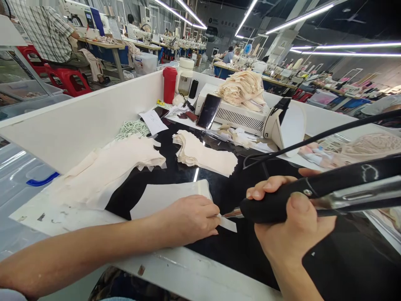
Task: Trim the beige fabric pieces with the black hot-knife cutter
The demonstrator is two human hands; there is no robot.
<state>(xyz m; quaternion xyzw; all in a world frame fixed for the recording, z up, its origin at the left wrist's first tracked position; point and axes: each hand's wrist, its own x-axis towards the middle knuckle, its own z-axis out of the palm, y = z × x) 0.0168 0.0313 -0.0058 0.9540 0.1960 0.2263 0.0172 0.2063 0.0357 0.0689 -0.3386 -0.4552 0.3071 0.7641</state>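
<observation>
My right hand point(291, 213) wraps round a black corded hand tool point(272, 205) with a silver metal part along its body. The tool's thin metal tip point(233, 213) points left and ends close beside my left fingers. My left hand point(192, 217) has its fingers closed at the right edge of a white sheet point(166, 194). A narrow white strip point(228, 224) sticks out from under those fingers, just below the tip. Whether the tip touches the strip, I cannot tell. Both pieces lie at the black glossy work surface point(244, 251).
Cream fabric pieces lie stacked at left point(109, 167) and ahead point(203, 152). Behind are a phone point(209, 110), a red cup point(169, 85), a white vented box point(238, 117) bearing a fabric pile point(242, 88), and a low white partition point(94, 108). The tool's cable point(328, 131) crosses at right.
</observation>
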